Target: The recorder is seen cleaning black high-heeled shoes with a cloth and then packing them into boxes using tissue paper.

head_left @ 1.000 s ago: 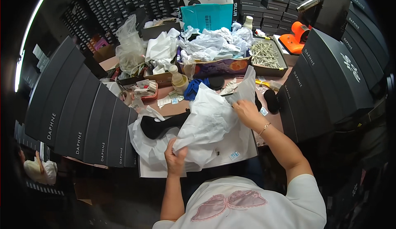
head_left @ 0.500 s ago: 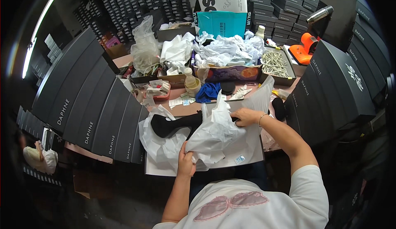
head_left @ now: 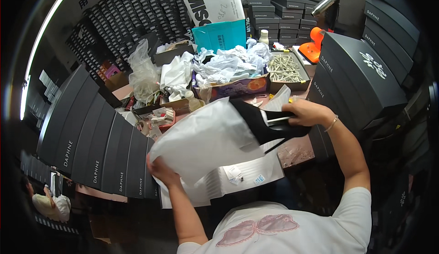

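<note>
My right hand point(head_left: 305, 116) is closed on a black high-heeled shoe point(head_left: 256, 123), raised and tilted, with its thin heel pointing down. A white stick-like piece shows inside the shoe's opening. White tissue paper point(head_left: 206, 139) spreads to the left of the shoe and covers part of it. At the paper's lower left edge, my left hand point(head_left: 163, 170) grips it, some fingers hidden behind the sheet. Beneath lies an open white-lined shoebox point(head_left: 270, 168), holding small packets point(head_left: 234, 175) and more white paper.
Stacked dark shoeboxes stand at left point(head_left: 98, 148) and right point(head_left: 352, 84). Across the back are a carton of crumpled paper point(head_left: 233, 64), a box of white sticks point(head_left: 284, 68), a bottle point(head_left: 194, 102) and an orange tape dispenser point(head_left: 313, 48). Another person point(head_left: 50, 203) is at far left.
The black shoe has come up out of the box area and moved right in my right hand. My left hand has moved left, drawing the tissue paper out. The packets beneath are uncovered.
</note>
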A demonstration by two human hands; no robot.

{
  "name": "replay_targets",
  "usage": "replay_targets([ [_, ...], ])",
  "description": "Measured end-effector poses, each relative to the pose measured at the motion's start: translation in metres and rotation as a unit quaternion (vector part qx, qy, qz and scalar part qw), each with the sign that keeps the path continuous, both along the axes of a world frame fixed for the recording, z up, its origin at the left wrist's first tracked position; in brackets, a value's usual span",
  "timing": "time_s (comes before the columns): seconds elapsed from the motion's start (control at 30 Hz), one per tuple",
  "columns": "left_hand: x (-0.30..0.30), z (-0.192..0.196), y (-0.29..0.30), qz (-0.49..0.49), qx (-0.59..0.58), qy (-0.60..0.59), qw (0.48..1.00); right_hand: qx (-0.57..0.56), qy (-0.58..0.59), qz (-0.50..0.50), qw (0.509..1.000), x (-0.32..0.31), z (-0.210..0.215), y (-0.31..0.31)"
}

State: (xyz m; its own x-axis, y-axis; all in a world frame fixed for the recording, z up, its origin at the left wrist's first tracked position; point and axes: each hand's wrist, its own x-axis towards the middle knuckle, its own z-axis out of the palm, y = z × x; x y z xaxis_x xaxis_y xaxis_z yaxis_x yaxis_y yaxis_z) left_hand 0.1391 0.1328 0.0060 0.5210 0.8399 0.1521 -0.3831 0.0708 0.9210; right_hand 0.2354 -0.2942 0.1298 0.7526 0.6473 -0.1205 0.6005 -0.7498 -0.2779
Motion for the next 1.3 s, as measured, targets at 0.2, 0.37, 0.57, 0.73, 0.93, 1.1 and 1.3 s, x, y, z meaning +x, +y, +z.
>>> replay_targets([
  [0.2,0.004,-0.002,-0.086,-0.146,0.440,-0.062,0.884,0.223,0.053,-0.207,0.951,-0.018,-0.080,-0.082],
  [0.37,0.006,-0.057,-0.147,-0.637,0.565,0.258,0.456,0.390,0.079,-0.207,0.894,-0.027,-0.093,-0.045],
  [0.57,-0.010,0.005,-0.143,-0.535,-0.111,-0.037,0.837,0.276,-0.005,-0.100,0.956,-0.079,-0.073,0.039],
  [0.73,-0.035,-0.006,-0.167,-0.502,-0.280,0.016,0.818,0.314,0.020,-0.005,0.949,-0.092,-0.095,0.103],
  [0.93,-0.043,-0.025,-0.141,-0.448,-0.180,0.059,0.874,0.196,-0.030,0.022,0.980,-0.091,-0.078,0.097],
  [1.1,-0.038,0.010,-0.118,-0.496,-0.317,0.050,0.807,0.112,-0.365,-0.021,0.924,0.002,-0.074,0.039],
  [1.3,-0.032,0.008,-0.139,-0.485,-0.456,0.069,0.743,0.206,-0.414,-0.114,0.879,0.084,-0.053,0.040],
])
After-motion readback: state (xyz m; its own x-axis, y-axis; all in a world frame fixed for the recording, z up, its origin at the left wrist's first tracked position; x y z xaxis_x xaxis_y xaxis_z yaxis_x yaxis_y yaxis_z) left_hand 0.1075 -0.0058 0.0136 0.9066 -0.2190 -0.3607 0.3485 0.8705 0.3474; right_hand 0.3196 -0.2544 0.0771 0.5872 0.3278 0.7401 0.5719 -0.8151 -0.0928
